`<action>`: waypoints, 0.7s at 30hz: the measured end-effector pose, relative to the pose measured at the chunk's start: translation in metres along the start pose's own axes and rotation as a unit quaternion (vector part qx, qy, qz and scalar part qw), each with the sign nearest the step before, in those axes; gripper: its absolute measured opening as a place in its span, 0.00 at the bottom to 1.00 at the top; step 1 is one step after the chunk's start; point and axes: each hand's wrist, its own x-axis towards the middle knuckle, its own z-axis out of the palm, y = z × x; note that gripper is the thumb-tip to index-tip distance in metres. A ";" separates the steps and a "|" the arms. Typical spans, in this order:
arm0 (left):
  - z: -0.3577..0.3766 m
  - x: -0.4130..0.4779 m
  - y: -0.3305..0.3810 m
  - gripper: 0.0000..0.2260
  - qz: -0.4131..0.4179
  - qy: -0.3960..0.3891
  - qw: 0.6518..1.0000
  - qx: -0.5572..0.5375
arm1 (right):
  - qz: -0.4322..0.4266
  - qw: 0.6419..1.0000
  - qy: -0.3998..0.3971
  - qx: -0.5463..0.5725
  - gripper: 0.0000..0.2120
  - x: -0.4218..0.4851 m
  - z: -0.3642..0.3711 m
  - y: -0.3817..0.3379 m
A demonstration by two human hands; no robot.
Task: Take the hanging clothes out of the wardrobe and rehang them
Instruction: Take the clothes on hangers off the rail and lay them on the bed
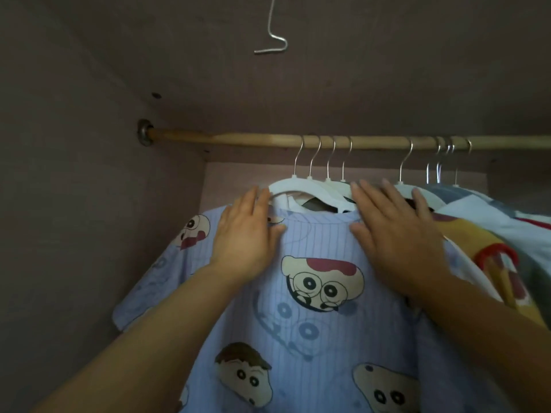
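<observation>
A light-blue striped shirt with cartoon faces (310, 338) hangs at the front on a white hanger (290, 187) hooked over the wooden rod (238, 139). My left hand (244, 242) lies flat on the shirt's left shoulder, fingertips touching the hanger's arm. On the right shoulder my right hand (396, 234) rests with straight, spread fingers. Several more white hangers hang close behind the front one.
More clothes (492, 234) hang to the right on the same rod, one with yellow and red print. The wardrobe's left wall (74, 204) stands close to the shirt's sleeve. A bent wire hook (275, 40) hangs from above. The rod's left stretch is bare.
</observation>
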 end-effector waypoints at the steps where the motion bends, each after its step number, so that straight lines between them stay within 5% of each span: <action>1: 0.001 0.008 -0.001 0.28 0.001 0.001 1.000 -0.007 | -0.003 1.000 0.010 0.008 0.27 0.011 -0.001 -0.009; 13: 0.020 0.034 -0.014 0.25 0.014 -0.033 0.997 -0.062 | -0.103 0.993 -0.032 -0.057 0.18 0.069 0.010 -0.041; 21: 0.003 0.050 -0.009 0.21 0.022 0.058 0.989 -0.136 | -0.071 0.992 0.018 -0.099 0.23 0.082 -0.015 -0.040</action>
